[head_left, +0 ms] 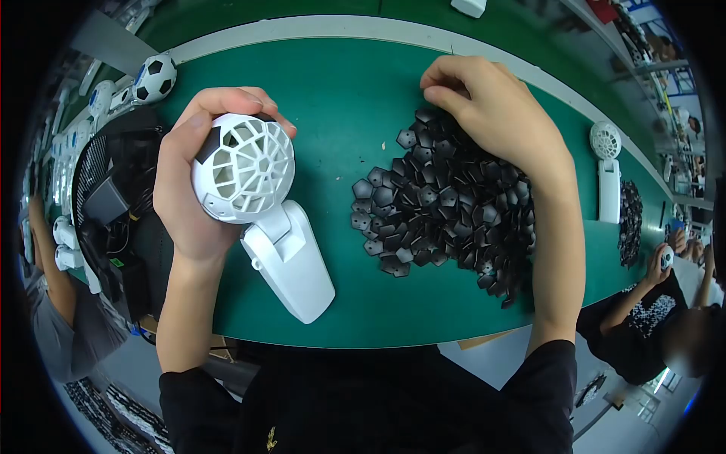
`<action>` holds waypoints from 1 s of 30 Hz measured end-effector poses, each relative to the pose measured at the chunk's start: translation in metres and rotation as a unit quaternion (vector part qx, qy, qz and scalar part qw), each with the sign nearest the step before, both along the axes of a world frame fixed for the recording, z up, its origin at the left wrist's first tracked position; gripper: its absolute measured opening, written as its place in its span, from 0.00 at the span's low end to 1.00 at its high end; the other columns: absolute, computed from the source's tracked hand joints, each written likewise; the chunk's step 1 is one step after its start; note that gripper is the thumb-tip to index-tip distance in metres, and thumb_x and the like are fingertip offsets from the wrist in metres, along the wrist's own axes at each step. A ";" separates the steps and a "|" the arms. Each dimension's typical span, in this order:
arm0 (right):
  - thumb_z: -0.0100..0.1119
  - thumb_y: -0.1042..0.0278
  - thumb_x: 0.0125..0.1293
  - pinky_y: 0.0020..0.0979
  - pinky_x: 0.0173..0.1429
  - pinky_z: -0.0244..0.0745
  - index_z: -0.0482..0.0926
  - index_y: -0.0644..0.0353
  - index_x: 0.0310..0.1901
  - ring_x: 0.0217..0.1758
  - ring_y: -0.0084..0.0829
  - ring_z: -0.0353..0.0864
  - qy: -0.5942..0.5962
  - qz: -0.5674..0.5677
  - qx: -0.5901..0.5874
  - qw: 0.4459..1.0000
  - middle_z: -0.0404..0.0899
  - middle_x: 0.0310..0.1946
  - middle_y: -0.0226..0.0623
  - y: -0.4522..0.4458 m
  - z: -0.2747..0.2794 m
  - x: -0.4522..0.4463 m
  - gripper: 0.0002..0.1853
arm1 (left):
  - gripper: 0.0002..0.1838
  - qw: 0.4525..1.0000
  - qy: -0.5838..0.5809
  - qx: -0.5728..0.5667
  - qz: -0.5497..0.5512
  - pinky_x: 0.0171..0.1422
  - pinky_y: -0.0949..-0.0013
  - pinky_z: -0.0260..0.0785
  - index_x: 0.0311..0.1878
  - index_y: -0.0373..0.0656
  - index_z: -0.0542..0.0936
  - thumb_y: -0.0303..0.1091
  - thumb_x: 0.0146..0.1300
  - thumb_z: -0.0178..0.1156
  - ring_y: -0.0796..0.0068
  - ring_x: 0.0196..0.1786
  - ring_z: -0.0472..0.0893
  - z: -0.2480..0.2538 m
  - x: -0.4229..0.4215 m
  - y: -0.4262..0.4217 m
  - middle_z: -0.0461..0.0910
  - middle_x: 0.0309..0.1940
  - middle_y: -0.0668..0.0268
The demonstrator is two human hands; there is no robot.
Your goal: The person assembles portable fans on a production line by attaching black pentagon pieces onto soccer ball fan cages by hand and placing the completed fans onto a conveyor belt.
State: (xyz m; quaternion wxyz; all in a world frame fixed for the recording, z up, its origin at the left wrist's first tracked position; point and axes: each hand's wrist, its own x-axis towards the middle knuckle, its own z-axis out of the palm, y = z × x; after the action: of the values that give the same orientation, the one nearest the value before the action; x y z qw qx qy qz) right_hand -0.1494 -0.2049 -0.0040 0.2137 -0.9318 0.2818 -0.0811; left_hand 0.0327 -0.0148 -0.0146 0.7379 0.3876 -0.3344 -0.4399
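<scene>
My left hand (pixel 189 166) is wrapped around the round head of a white handheld fan (pixel 253 170), its fingers closed behind and over the top. The fan's grille faces up toward me, and black patches show at its left and top edges. Its white handle (pixel 295 265) angles down to the right, just above or on the table. Over the far edge of a heap of black pentagon-shaped pieces (pixel 446 204) is my right hand (pixel 484 98). Its fingers are curled, thumb near the index finger; anything between the fingertips is too small or hidden to make out.
A black mesh basket (pixel 91 181) with dark boxes and cables stands at left, beside a soccer-ball-patterned fan (pixel 155 78). Another white fan (pixel 606 170) and black heap (pixel 630 219) lie at right on the green table (pixel 340 91). Co-workers sit at both sides.
</scene>
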 end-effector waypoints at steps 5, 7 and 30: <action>0.58 0.66 0.57 0.30 0.36 0.69 0.76 0.67 0.32 0.28 0.33 0.74 -0.006 0.053 -0.006 0.999 0.76 0.24 0.40 -0.007 -0.013 -0.004 0.10 | 0.20 0.997 -0.040 0.057 0.039 0.49 0.69 0.69 0.46 0.33 0.70 0.38 0.58 0.40 0.67 0.43 0.76 0.002 -0.004 -0.001 0.74 0.45 0.51; 0.59 0.67 0.56 0.30 0.36 0.69 0.75 0.67 0.30 0.27 0.33 0.74 -0.019 0.077 -0.049 0.996 0.76 0.24 0.40 -0.007 -0.016 -0.004 0.10 | 0.19 0.989 -0.110 0.091 0.049 0.49 0.72 0.69 0.49 0.34 0.69 0.38 0.61 0.43 0.74 0.43 0.76 0.004 -0.011 -0.004 0.75 0.47 0.54; 0.61 0.70 0.53 0.28 0.35 0.70 0.74 0.70 0.29 0.27 0.28 0.75 0.041 0.030 0.094 0.994 0.75 0.21 0.39 0.003 0.002 0.003 0.10 | 0.18 0.987 -0.116 0.087 0.069 0.47 0.76 0.69 0.50 0.37 0.70 0.39 0.64 0.45 0.79 0.42 0.76 -0.005 -0.015 -0.005 0.75 0.46 0.60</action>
State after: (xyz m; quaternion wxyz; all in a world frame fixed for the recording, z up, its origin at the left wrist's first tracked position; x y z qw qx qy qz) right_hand -0.1463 -0.2022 -0.0016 0.2907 -0.9184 0.2684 -0.0096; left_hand 0.0178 -0.0199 -0.0196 0.6865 0.5205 -0.3504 -0.3674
